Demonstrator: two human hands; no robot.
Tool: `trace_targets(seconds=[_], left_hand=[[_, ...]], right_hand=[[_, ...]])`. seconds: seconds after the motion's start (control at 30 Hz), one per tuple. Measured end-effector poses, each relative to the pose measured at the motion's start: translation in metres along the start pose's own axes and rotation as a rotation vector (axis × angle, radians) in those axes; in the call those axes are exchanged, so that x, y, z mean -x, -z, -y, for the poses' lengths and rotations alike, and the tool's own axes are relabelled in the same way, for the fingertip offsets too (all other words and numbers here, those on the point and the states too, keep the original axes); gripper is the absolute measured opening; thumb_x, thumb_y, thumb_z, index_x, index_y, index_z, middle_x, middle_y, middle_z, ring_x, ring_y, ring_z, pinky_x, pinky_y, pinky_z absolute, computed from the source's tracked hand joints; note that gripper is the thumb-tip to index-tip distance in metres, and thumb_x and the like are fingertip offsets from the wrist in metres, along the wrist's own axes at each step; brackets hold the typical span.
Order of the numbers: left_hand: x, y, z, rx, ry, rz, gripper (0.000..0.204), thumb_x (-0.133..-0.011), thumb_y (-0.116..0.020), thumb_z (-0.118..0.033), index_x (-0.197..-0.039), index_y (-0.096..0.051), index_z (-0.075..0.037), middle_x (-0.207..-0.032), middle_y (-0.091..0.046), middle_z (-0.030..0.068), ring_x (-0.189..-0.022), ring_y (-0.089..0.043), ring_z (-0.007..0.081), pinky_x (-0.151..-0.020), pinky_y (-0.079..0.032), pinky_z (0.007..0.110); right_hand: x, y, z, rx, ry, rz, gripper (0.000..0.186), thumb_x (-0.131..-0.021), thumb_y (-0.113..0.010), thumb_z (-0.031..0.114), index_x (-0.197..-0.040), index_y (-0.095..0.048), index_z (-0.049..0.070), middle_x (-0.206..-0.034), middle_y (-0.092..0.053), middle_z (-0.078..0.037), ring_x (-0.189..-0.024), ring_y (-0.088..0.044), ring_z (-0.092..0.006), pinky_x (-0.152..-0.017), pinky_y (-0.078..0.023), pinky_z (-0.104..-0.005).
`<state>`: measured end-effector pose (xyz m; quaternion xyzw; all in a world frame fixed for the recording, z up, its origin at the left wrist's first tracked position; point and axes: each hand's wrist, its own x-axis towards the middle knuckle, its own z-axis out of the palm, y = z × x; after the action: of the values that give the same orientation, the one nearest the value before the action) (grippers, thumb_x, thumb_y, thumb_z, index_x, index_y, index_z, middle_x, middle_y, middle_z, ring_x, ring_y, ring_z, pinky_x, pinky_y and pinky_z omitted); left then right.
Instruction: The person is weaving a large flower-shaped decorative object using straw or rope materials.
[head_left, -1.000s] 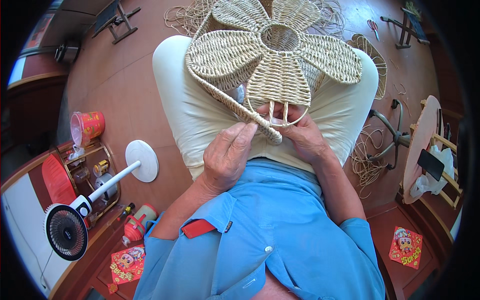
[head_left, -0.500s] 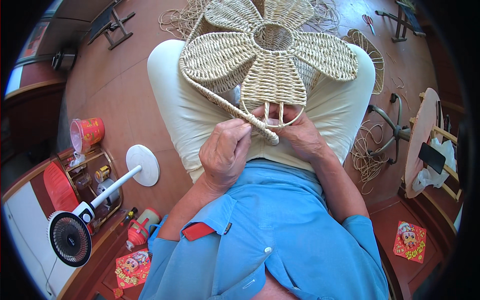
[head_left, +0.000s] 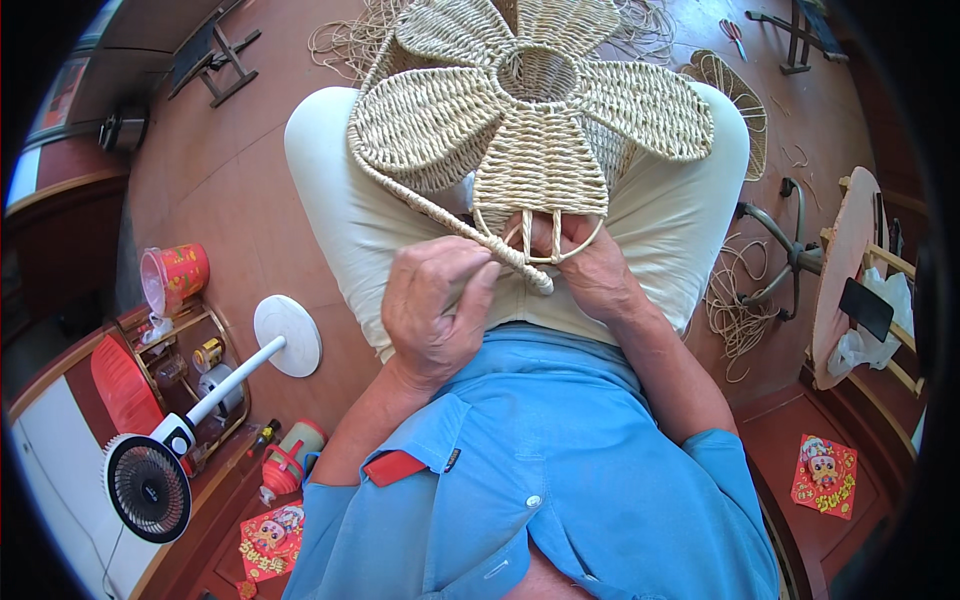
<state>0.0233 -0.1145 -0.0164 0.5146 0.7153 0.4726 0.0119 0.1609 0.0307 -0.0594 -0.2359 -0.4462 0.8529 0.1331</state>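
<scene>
A flower-shaped straw-rope weaving [head_left: 538, 160] rests across my lap, with broad woven petals round an open centre ring. Its nearest petal ends in a bare curved frame with two wrapped ribs. My right hand [head_left: 598, 275] grips that frame from below, some fingers hidden behind the ribs. From the left petal a rope-wrapped rod [head_left: 460, 226] runs down to a thick wound end beside the frame. My left hand [head_left: 437, 310] is closed, thumb against curled fingers, just left of the rod's end. Whatever its fingers pinch is too small or hidden to make out.
Loose rope coils [head_left: 738, 310] lie on the floor at right, near a metal chair base [head_left: 795, 258]. Red-handled scissors [head_left: 733, 40] lie at the far right. A white standing fan [head_left: 147, 487] and a red bucket [head_left: 175, 277] stand at left.
My left hand has drawn slightly left, away from the rod's end. My right-hand fingers have shifted a little behind the ribs. The whole view has shifted slightly.
</scene>
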Motion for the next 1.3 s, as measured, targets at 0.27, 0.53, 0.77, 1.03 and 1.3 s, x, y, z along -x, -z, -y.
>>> trace_targets(seconds=[0.27, 0.53, 0.77, 1.03, 1.3], left_hand=[[-0.046, 0.012, -0.014, -0.131, 0.018, 0.29, 0.022, -0.096, -0.078, -0.003, -0.116, -0.073, -0.008, -0.099, -0.077, 0.0065, -0.078, -0.069, 0.0211, -0.069, -0.053, 0.035], [-0.066, 0.017, -0.025, -0.047, 0.2, 0.492, 0.022, -0.097, -0.075, -0.008, -0.118, -0.07, -0.009, -0.09, -0.074, 0.008, -0.079, -0.069, 0.0252, -0.072, -0.054, 0.041], [-0.041, 0.005, -0.013, 0.64, 0.608, 0.181, 0.022, -0.096, -0.079, -0.002, -0.117, -0.073, -0.006, -0.098, -0.075, 0.0004, -0.083, -0.064, 0.0047, -0.073, -0.052, 0.026], [-0.052, 0.003, -0.022, -0.001, 0.018, 0.34, 0.019, -0.089, -0.084, -0.011, -0.107, -0.076, -0.01, -0.1, -0.074, 0.0079, -0.088, -0.067, 0.0299, -0.085, -0.049, 0.041], [-0.059, 0.001, -0.031, -0.23, -0.065, 0.453, 0.008, -0.093, -0.077, -0.014, -0.099, -0.073, -0.011, -0.091, -0.064, 0.0069, -0.087, -0.06, 0.0302, -0.083, -0.045, 0.045]], right_hand=[[0.004, -0.007, -0.005, -0.422, -0.117, -0.151, 0.028, -0.109, -0.073, 0.025, -0.132, -0.069, 0.01, -0.117, -0.072, 0.001, -0.1, -0.067, -0.0104, -0.09, -0.058, -0.0312], [0.009, -0.008, -0.005, -0.552, -0.102, -0.131, 0.024, -0.108, -0.074, 0.022, -0.128, -0.071, 0.01, -0.113, -0.073, 0.002, -0.097, -0.067, -0.0097, -0.089, -0.057, -0.0294], [0.014, -0.014, -0.001, -0.478, -0.087, -0.163, 0.029, -0.108, -0.073, 0.02, -0.133, -0.068, 0.006, -0.115, -0.073, 0.001, -0.1, -0.068, -0.0091, -0.092, -0.057, -0.0287], [0.029, -0.004, -0.009, -0.487, 0.013, -0.075, 0.038, -0.107, -0.074, 0.017, -0.141, -0.061, 0.004, -0.128, -0.071, -0.004, -0.115, -0.067, -0.0119, -0.101, -0.055, -0.0301], [0.03, 0.001, -0.017, -0.473, 0.019, -0.043, 0.041, -0.107, -0.075, 0.018, -0.142, -0.061, 0.003, -0.132, -0.07, -0.005, -0.118, -0.066, -0.0138, -0.105, -0.054, -0.032]])
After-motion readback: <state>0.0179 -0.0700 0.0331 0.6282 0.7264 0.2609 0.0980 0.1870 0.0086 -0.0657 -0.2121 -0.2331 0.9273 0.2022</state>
